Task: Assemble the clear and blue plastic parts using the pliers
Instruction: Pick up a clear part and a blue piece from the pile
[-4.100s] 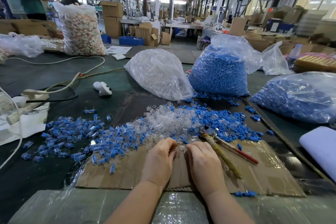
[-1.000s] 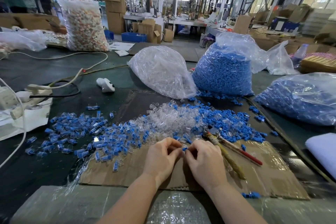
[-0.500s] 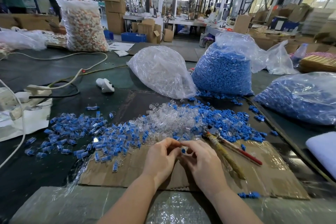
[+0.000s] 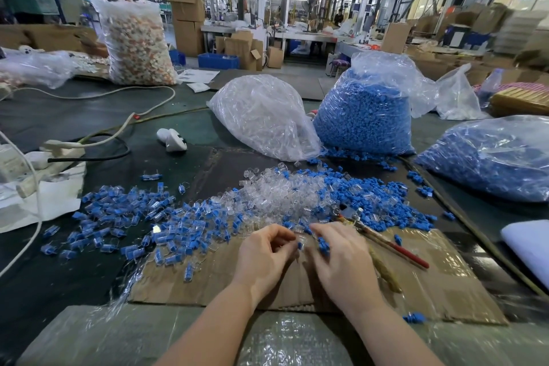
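Note:
My left hand (image 4: 263, 255) and my right hand (image 4: 338, 258) meet over a cardboard sheet (image 4: 430, 288). Between their fingertips sits a small clear part with a blue piece (image 4: 300, 244); the left fingers pinch it. The right hand's fingers curl around a blue part (image 4: 323, 242). Just beyond lies a heap of loose clear parts (image 4: 276, 193), with loose blue parts (image 4: 383, 202) to its right and assembled clear-and-blue pieces (image 4: 133, 217) spread to the left. The pliers (image 4: 383, 239), with one red and one worn handle, lie on the cardboard right of my right hand, untouched.
Behind the heaps stand a bag of clear parts (image 4: 264, 116) and a bag of blue parts (image 4: 365, 116); another blue-filled bag (image 4: 487, 157) lies at right. A power strip and cables (image 4: 62, 148) and a white device (image 4: 172, 140) sit at left. White foam (image 4: 528, 244) is at far right.
Over four seconds the hands lifted slightly from the cardboard and worked together; since half a second ago the right hand's fingers closed in with a blue part and the hands moved closer.

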Available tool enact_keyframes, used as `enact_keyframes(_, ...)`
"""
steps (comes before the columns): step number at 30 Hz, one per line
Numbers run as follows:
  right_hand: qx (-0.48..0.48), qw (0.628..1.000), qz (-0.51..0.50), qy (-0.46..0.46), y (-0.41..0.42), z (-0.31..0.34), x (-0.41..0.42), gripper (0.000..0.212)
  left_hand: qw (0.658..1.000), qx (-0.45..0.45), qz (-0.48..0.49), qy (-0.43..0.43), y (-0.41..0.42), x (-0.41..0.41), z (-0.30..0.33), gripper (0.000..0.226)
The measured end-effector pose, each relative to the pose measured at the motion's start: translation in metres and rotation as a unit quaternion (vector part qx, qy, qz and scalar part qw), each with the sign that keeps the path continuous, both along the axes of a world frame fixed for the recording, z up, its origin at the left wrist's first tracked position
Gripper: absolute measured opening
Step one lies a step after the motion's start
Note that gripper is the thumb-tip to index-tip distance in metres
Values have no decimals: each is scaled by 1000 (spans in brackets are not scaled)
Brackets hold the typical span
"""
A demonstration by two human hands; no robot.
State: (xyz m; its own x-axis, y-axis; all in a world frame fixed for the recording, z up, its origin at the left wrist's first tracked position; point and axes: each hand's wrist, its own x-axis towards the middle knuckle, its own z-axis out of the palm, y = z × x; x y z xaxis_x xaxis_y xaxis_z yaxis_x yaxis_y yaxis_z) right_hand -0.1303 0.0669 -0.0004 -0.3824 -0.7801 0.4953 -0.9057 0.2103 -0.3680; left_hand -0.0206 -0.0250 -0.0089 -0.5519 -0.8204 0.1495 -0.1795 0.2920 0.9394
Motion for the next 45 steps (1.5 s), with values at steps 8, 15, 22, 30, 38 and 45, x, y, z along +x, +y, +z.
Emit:
enact_keyframes(8,306,905,-292,-40,19,12,-40,73,1000,17,16,-4,-2,0,-2,18)
enact_keyframes(15,313,917,-242,43,20,22,-46,42,999,37,26,-4,-5,-1,3,10)
enact_keyframes(22,260,952,-102,-123,15,48,-32,29,966,235,58,88,-14,-4,19,6)
enact_keyframes(30,265,848,71,-452,12,67,-4,18,940,304,103,115,-23,-4,30,5)
enact_keyframes(38,278,807,96,-512,10,71,-1,24,949,271,145,78,-27,-2,34,6)
enact_keyframes(45,267,825,89,-490,8,72,-1,32,947,275,148,72,-25,-3,39,3)
